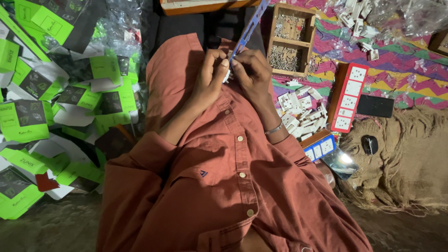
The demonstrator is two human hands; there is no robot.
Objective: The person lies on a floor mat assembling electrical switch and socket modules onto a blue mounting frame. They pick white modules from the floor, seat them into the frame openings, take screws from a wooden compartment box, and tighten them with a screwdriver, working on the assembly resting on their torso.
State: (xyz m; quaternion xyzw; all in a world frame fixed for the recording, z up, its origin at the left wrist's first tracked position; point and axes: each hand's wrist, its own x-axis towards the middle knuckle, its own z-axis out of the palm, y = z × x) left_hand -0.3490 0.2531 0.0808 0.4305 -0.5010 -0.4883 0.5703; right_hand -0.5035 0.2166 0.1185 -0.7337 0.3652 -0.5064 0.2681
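small white plastic part [227,74] sits pinched between our two hands, just above the chest of our rust-coloured shirt [224,177]. our left hand [210,74] curls its fingertips narrowly onto the part from one side; our right hand [252,70] closes on it from the other, and a blue strip [249,28] rises from that same pinch, slanting up and away from the shirt. we cannot tell which fingers hold the strip. a metal bangle [274,129] circles the right wrist. beside the shirt, on the right-hand side, lies a heap of white socket pieces [298,114], then a red-edged socket board [347,98]. beyond the hands stands a wooden tray of screws [291,39]. on the shirt's left-hand side, green and black cartons [51,102] pile up.
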